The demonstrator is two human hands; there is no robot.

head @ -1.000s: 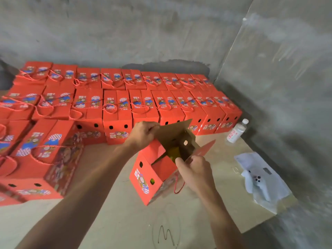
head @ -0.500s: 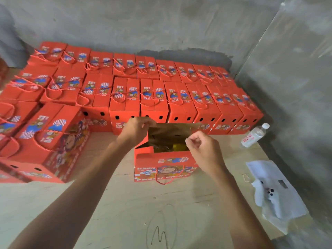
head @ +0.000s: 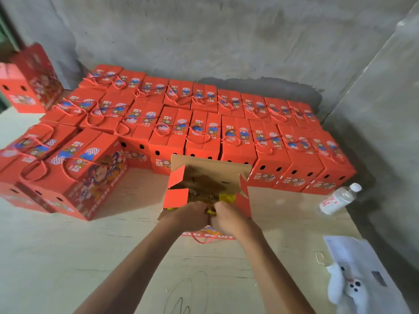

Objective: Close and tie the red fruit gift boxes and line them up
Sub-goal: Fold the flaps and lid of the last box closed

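Both hands (head: 209, 215) now inside open box (head: 210, 175)

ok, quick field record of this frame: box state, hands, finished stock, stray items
open box: on the board, far flap up, side flaps out, yellow contents showing
left hand: at near edge, fingers curled inward
right hand: beside the left, same edge
what they grip: hidden
closed boxes: tied, rows along the wall
water bottle: lying right of the rows
white paper: right, near edge

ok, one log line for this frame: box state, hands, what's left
box: open, flaps up | left hand: at near flap | right hand: at near flap | grip: hidden | left: close, tie, line up
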